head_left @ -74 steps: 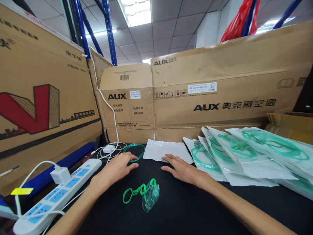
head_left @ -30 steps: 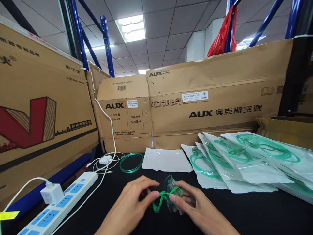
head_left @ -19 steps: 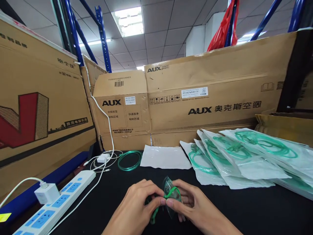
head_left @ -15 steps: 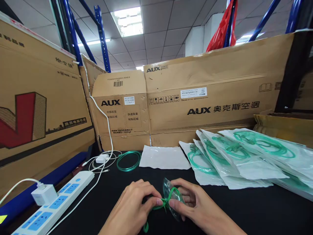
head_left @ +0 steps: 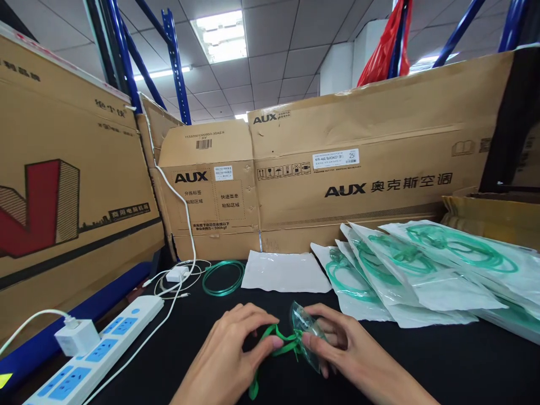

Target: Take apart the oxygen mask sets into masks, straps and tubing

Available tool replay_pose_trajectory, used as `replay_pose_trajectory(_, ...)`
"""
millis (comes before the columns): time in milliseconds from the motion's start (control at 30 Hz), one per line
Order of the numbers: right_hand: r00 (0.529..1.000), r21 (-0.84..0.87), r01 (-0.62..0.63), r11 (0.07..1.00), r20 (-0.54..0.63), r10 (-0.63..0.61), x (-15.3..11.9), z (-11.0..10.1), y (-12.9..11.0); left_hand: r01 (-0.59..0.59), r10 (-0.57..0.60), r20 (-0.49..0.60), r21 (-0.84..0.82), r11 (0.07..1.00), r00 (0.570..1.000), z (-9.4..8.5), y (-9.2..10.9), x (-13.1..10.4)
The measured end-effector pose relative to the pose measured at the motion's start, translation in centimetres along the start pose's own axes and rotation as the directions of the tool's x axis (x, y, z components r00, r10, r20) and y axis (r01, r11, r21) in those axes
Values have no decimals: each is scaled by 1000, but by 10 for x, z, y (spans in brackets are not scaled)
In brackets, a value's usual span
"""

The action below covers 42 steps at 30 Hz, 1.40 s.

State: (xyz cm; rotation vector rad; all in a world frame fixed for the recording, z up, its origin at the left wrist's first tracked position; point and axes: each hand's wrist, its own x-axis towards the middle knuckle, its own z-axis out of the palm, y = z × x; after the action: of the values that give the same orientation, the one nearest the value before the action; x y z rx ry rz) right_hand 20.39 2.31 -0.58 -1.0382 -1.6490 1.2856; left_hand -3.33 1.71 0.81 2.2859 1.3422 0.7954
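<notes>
A clear plastic oxygen mask (head_left: 311, 327) is gripped in my right hand (head_left: 343, 340), fingers behind it and thumb at its front. From the mask a green strap (head_left: 283, 350) runs leftward to my left hand (head_left: 236, 351). The thumb and index finger of that hand pinch the strap, and a loose tail of it dangles below them. Where the strap meets the mask, my right thumb hides part of the join. Both hands are just above the black tabletop.
Packed pouches (head_left: 405, 270) with green tubing are piled at the right. A white pouch (head_left: 287, 271) lies behind my hands, beside a coil of green tube (head_left: 223, 278). A power strip (head_left: 95, 351) and white cables occupy the left. Cardboard (head_left: 358, 169) walls the back.
My right hand and the mask have moved slightly right, away from the left hand. More of the green strap now shows between the hands, in loops.
</notes>
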Motion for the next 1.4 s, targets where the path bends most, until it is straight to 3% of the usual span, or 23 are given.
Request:
replay_pose_trajectory(133, 999, 40, -4, 999, 40, 3, -2, 7, -3, -68, 68, 16, -7, 998, 998, 12, 11, 2)
replay_pose_trajectory(300, 998, 92, -6, 996, 56, 1, -2, 10, -1, -122, 121, 32, 4, 993, 992, 17, 5, 4)
replay_pose_trajectory(667, 998, -10, 0, 1000, 62, 0, -9, 2, -5, -21, 18, 49, 51, 998, 999, 10, 22, -2)
replay_pose_trajectory(900, 997, -118, 5, 993, -79, -14, -12, -25, -13, 88, -72, -86, 194, 977, 994, -8, -14, 2)
replay_pose_trajectory(967, 997, -128, 0, 992, -83, -10, -12, -25, -15, 73, -56, -94, 185, 980, 994, -9, -18, 3)
replay_pose_trajectory(1167, 998, -24, 3, 1000, 58, -1, -11, -10, -10, 1, 10, -99, 104, 995, 995, 11, 2, 3)
replay_pose_trajectory(1400, 996, 8, 12, 1000, 91, -13, -11, -4, -9, 8, -8, -1, 70, 998, 1000, 17, 18, 1)
